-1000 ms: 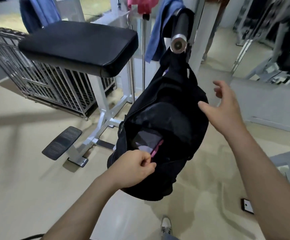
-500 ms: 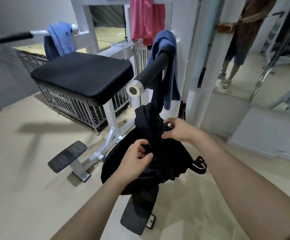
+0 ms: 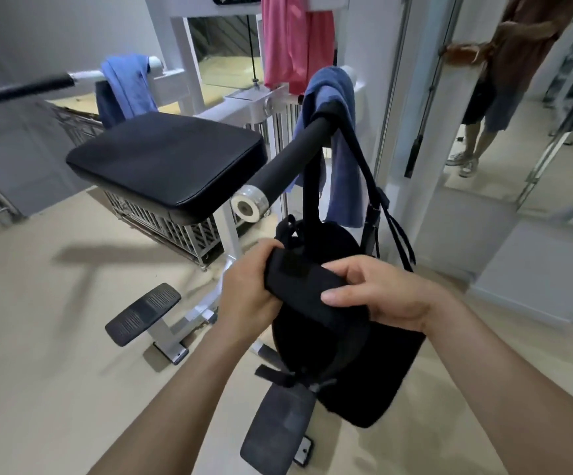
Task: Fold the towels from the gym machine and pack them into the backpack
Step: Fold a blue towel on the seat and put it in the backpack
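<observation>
While my left fingers (image 3: pixel 271 246) curl over the top of a padded shoulder strap (image 3: pixel 298 289) and my right fingers (image 3: pixel 350 265) wrap it from the far side, thumb flat on its near face, I have the left hand (image 3: pixel 247 296) and right hand (image 3: pixel 394 299) both clamped on the backpack (image 3: pixel 377 378). It is plain black and soft, and the strap arcs from my grip down to its bottom edge. The bag hangs just below and behind my fingers, slung by its other strap from the black padded bar (image 3: pixel 291 166) of the gym machine. A blue towel (image 3: pixel 341 132) is draped over that bar, behind the strap. Half a second ago my left hand pinched the bag's front fabric and my right held its top; now both have come together on the strap.
</observation>
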